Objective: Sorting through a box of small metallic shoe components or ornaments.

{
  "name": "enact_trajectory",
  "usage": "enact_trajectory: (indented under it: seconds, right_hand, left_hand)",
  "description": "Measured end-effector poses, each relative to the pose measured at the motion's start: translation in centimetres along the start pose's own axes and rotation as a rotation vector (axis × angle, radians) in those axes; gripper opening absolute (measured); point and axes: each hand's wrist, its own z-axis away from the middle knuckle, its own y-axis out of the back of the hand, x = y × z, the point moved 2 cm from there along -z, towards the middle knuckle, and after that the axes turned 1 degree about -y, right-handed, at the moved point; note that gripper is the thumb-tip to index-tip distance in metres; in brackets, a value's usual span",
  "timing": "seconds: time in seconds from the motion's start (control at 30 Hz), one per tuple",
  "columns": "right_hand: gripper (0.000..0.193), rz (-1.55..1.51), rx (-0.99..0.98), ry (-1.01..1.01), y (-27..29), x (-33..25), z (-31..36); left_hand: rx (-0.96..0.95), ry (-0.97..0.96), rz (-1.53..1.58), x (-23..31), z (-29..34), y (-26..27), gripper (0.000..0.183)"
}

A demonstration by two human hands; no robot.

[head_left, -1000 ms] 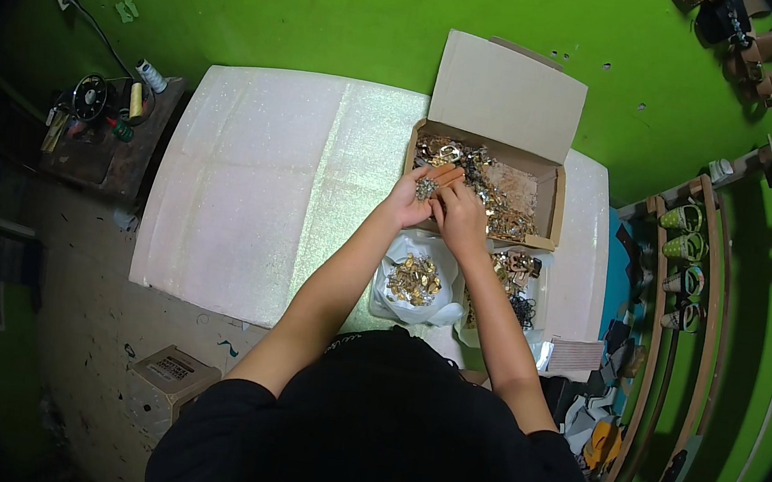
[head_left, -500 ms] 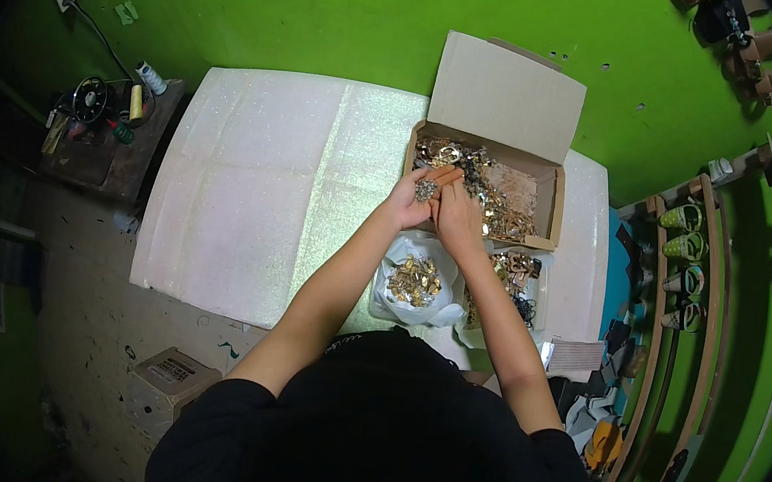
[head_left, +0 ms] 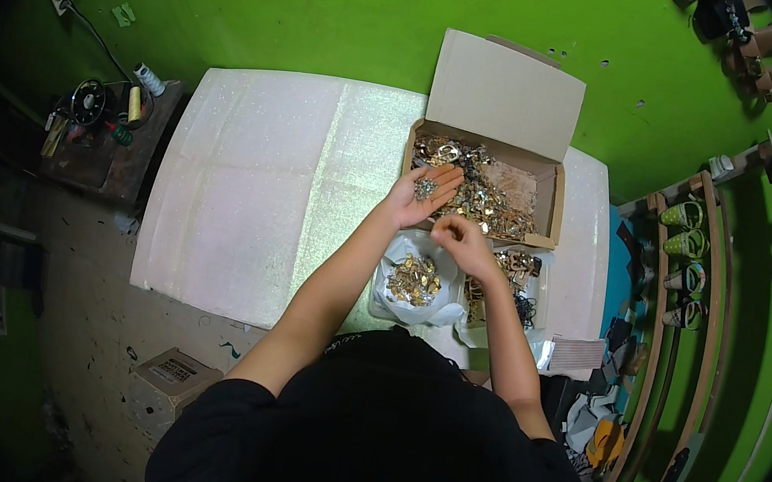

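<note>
My left hand [head_left: 421,196] is turned palm up with its fingers stretched out, over the left front part of an open cardboard box [head_left: 552,202]. It holds a small heap of silvery metal pieces [head_left: 425,189] in the palm. Nearer to me, my right hand [head_left: 461,240] is closed, thumb and fingers pinched together; whatever is between them is too small to make out. Many gold and silver metal fittings [head_left: 494,201] fill much of the box. Below my hands, gold-coloured metal pieces [head_left: 414,280] lie in a container lined with a white plastic bag [head_left: 444,315].
A second container [head_left: 543,290] of dark and gold fittings stands right of the bag, partly behind my right forearm. Everything rests on a pale glittery table covering [head_left: 233,178]. Shoe racks [head_left: 665,364] stand at right; a small table with thread spools [head_left: 137,104] is at left.
My right hand has drawn away from my left palm, toward me and slightly right, with its fingers pinched. My left hand has stayed in place, its fingers now uncovered.
</note>
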Motion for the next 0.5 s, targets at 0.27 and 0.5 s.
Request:
enact_trajectory:
  seconds: [0.27, 0.5]
  right_hand:
    - [0.012, 0.525, 0.139, 0.173, 0.5, -1.6, 0.6]
    - [0.011, 0.599, 0.419, 0.357, 0.3, -3.9, -2.4]
  left_hand:
    - [-0.036, 0.024, -0.023, -0.1, 0.1, -0.3, 0.041]
    - [-0.224, 0.054, 0.007, 0.4, -0.6, 2.2, 0.047]
